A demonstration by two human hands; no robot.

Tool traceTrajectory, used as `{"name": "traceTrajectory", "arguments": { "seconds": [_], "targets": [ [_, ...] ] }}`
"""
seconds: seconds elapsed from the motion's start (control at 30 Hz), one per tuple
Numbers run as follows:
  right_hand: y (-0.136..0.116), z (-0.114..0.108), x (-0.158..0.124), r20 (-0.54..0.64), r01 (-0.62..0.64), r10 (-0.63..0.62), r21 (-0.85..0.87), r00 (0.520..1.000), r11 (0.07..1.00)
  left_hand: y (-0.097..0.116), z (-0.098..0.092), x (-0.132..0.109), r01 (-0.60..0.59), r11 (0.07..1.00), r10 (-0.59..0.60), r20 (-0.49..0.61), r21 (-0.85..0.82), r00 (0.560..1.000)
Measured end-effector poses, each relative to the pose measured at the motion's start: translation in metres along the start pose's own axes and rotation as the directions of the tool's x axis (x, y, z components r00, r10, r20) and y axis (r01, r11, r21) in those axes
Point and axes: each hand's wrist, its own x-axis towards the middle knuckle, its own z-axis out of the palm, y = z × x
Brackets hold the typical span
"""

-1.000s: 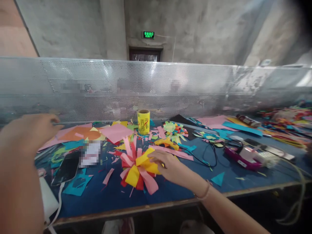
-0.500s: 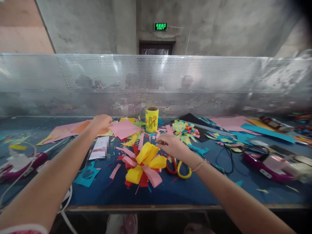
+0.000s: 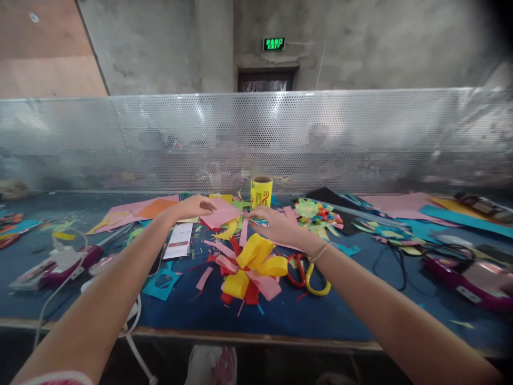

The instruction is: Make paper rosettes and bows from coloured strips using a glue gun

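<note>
Both my arms reach forward over a blue table. My left hand [image 3: 194, 207] pinches the left corner of a pink paper sheet [image 3: 222, 212], and my right hand [image 3: 276, 224] holds its right corner with fingers closed. Just in front of them lies a bow of looped yellow, pink and red paper strips [image 3: 250, 270]. Scissors with a red and a yellow handle [image 3: 306, 272] lie on the table under my right wrist. A yellow tape roll [image 3: 261, 192] stands upright behind the sheet.
A perforated metal screen [image 3: 256, 139] closes the back of the table. Pink and orange sheets [image 3: 136, 209] lie at left, a glue gun with cable [image 3: 60, 264] further left, a phone [image 3: 178, 240], a paper flower [image 3: 315, 211], another purple tool [image 3: 468, 270] at right. Paper scraps are everywhere.
My right hand left the bow and moved back to the pink sheet. My left hand swung in from the far left and took the sheet's left corner. The scissors came into view.
</note>
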Motion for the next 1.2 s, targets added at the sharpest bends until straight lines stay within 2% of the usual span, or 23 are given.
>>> {"name": "traceTrajectory", "arguments": {
  "seconds": [0.07, 0.13, 0.23, 0.33, 0.4, 0.47, 0.63, 0.8, 0.87, 0.97, 1.0, 1.07, 1.13, 1.2],
  "targets": [
    [-0.013, -0.002, 0.018, -0.013, -0.121, 0.122, 0.075, 0.992, 0.99, 0.018, -0.004, -0.008, -0.066, 0.998, 0.066, -0.033, -0.002, 0.997],
    [-0.025, 0.0, 0.036, 0.018, -0.183, 0.182, 0.126, 0.983, 0.975, 0.036, -0.006, -0.016, -0.122, 0.993, 0.121, -0.048, -0.007, 0.991],
    [-0.036, 0.007, 0.055, 0.003, -0.142, 0.144, 0.191, 0.99, 0.971, 0.059, -0.009, -0.029, -0.179, 0.983, 0.18, -0.047, 0.028, 0.982],
    [-0.045, 0.009, 0.058, -0.026, -0.134, 0.15, 0.323, 0.988, 0.937, 0.074, -0.011, -0.043, -0.198, 0.976, 0.205, -0.075, 0.085, 0.976],
    [-0.052, 0.004, 0.052, -0.006, -0.192, 0.215, 0.426, 0.977, 0.884, 0.081, -0.014, -0.051, -0.221, 0.969, 0.232, -0.097, 0.115, 0.968],
    [-0.06, -0.006, 0.043, 0.014, -0.251, 0.274, 0.452, 0.962, 0.856, 0.085, -0.017, -0.059, -0.245, 0.961, 0.259, -0.116, 0.126, 0.959],
    [-0.075, -0.04, 0.014, -0.01, -0.331, 0.358, 0.357, 0.934, 0.874, 0.087, -0.025, -0.078, -0.226, 0.971, 0.236, -0.148, 0.078, 0.96],
    [-0.083, -0.075, -0.024, -0.103, -0.366, 0.398, 0.239, 0.912, 0.9, 0.072, -0.034, -0.096, -0.178, 0.977, 0.133, -0.322, -0.116, 0.937],
    [-0.09, -0.089, -0.041, -0.151, -0.392, 0.422, 0.192, 0.894, 0.9, 0.074, -0.031, -0.103, -0.183, 0.975, 0.128, -0.352, -0.127, 0.927],
    [-0.108, -0.109, -0.064, -0.201, -0.413, 0.428, 0.11, 0.881, 0.904, 0.1, -0.012, -0.108, -0.251, 0.966, 0.217, -0.331, -0.064, 0.918],
    [-0.115, -0.115, -0.07, -0.213, -0.416, 0.426, 0.093, 0.879, 0.905, 0.115, 0.0, -0.107, -0.291, 0.955, 0.261, -0.309, -0.055, 0.915],
    [-0.127, -0.124, -0.079, -0.237, -0.426, 0.436, 0.095, 0.868, 0.9, 0.148, 0.027, -0.102, -0.357, 0.933, 0.343, -0.192, -0.044, 0.92],
    [-0.136, -0.13, -0.086, -0.254, -0.447, 0.466, 0.132, 0.847, 0.885, 0.18, 0.057, -0.092, -0.38, 0.924, 0.369, -0.145, -0.049, 0.918],
    [-0.142, -0.135, -0.092, -0.265, -0.47, 0.504, 0.183, 0.822, 0.863, 0.205, 0.08, -0.082, -0.447, 0.891, 0.436, -0.115, -0.085, 0.892]
  ]
}}
